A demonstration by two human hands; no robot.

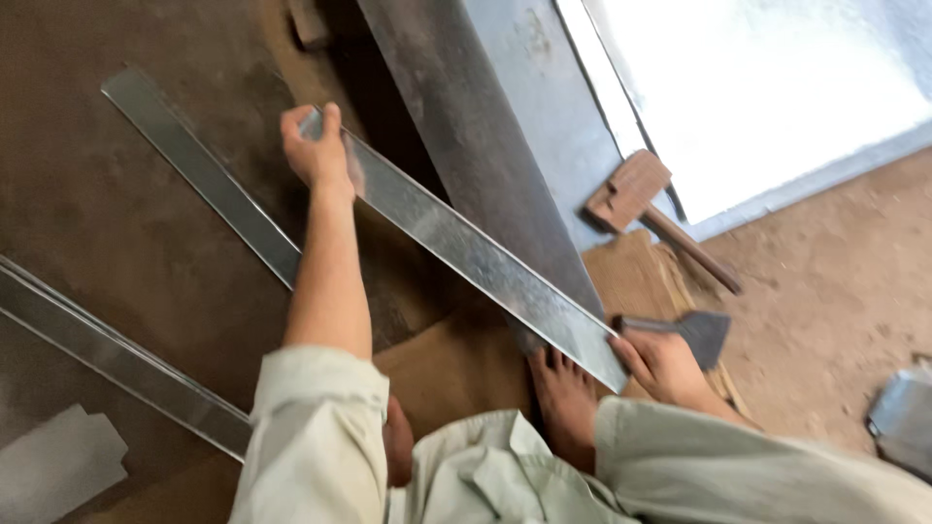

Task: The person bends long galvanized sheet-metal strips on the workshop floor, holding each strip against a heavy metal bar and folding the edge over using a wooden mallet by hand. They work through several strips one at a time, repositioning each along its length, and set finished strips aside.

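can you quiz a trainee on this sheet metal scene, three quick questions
1. True or false: both hands grip one metal strip.
2. Which tool lies nearest the right hand? A) wooden mallet B) dark chisel-like tool C) pliers
3. What does the left hand hold?

Key: 1 true. 2 B. 3 the strip's far end.
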